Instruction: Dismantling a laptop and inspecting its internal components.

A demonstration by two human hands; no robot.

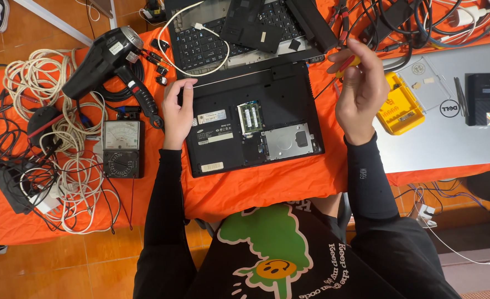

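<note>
- The left hand [177, 113] lies flat-ish on the upper left corner of the black laptop [253, 119], fingers bent over its edge, holding nothing but steadying the case.
- The right hand [360, 91] is raised above the laptop's right side, palm turned toward the person, fingers curled around a screwdriver [345, 65] with a yellow and red handle; its thin shaft points down and left toward the laptop's upper right corner.
- Both forearms are in black sleeves and reach up from the bottom of the view.
- The laptop lies upside down in the middle of the tabletop [267, 185], which is covered in orange cloth. Its bottom cover is off: one green memory module [250, 117] shows beside one silver drive bay [287, 142], with white labels on the left half.
- A second laptop [239, 33] lies just behind it, keyboard up, with a loose black panel [251, 23] and a white cable [198, 41] across it.
- A third, silver laptop [449, 130] lies closed on the right, carrying one yellow bit case [400, 105] and a small black box [488, 98].
- On the left are one black heat gun [109, 58], one analogue multimeter [122, 148] and a tangle of white cords [68, 160].
</note>
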